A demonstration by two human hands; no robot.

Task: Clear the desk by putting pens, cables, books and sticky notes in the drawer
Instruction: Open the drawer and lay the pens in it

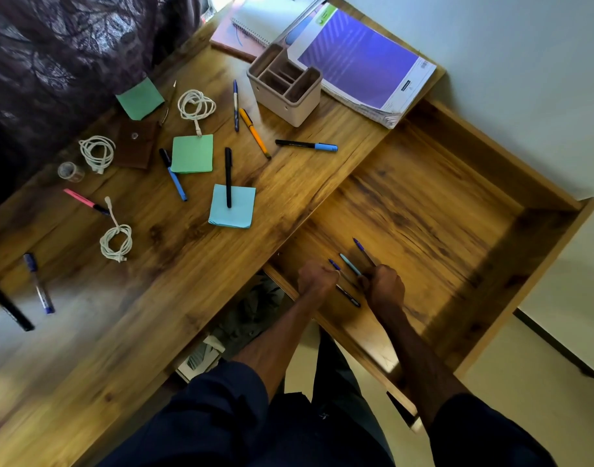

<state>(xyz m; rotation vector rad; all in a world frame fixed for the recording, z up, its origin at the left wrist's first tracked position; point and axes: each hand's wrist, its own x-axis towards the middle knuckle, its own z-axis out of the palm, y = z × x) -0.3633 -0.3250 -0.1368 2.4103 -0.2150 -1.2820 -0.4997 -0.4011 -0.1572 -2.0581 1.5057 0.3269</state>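
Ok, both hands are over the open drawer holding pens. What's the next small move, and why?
Probably lower both hands a little and release the pens onto the drawer floor. The left hand and right hand each grip pens over the open drawer, while other pens, cables and sticky notes wait on the desk.

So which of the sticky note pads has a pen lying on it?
The light blue pad, nearest the open drawer: a black pen lies partly across it. The two green pads carry no pen.
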